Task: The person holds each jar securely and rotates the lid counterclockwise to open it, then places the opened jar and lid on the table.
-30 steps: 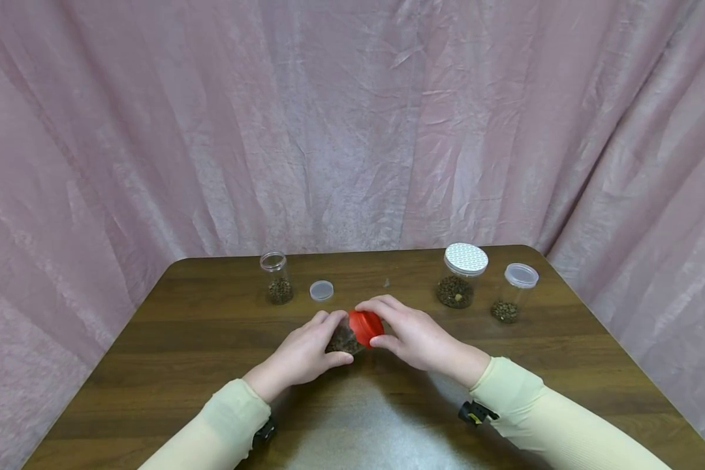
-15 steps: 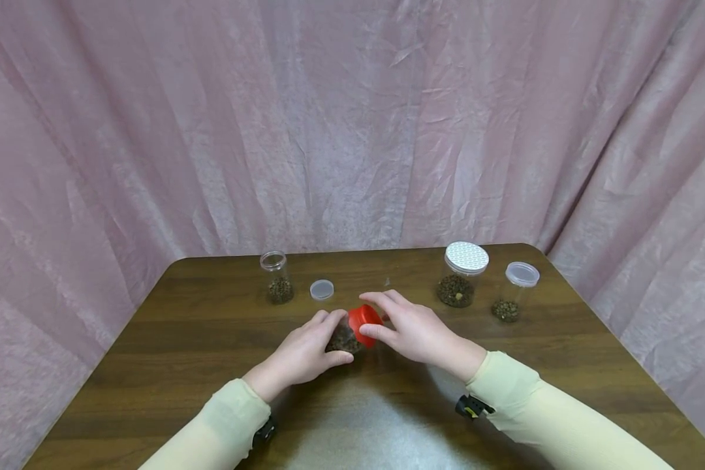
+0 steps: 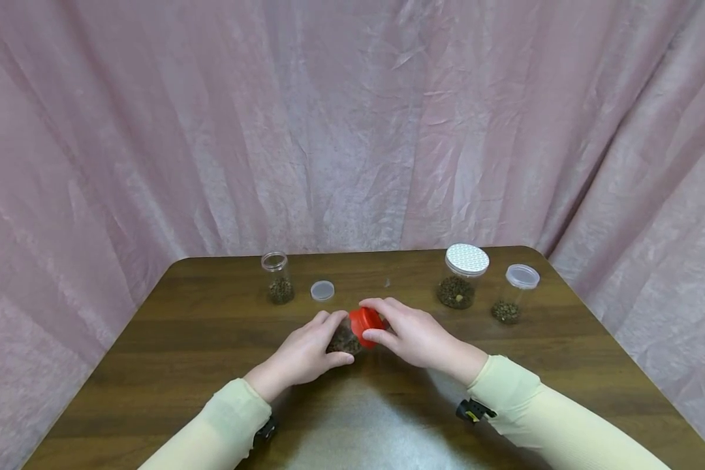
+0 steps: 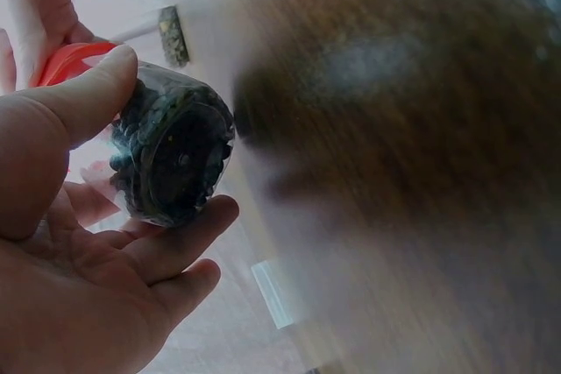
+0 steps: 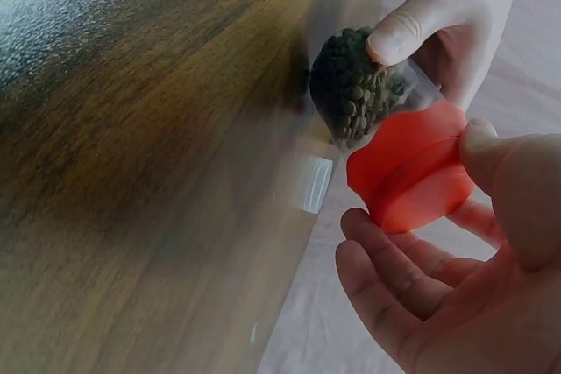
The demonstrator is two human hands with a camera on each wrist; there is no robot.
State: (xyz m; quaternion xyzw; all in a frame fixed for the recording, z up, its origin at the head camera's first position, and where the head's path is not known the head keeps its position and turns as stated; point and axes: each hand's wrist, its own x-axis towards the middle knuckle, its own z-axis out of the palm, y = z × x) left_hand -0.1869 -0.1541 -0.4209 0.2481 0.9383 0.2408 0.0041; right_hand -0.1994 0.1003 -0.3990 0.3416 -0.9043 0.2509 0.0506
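Gripping the tilted jar (image 3: 343, 341) mid-frame, left hand (image 3: 304, 351) is probably just bracing it while right hand (image 3: 416, 334) grips the red lid (image 3: 365, 326).

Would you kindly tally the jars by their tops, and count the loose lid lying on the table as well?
Red-topped jar: 1
White-lidded jar: 1
Translucent-lidded jar: 1
Lidless jar: 1
Loose translucent lid: 1
Total: 5
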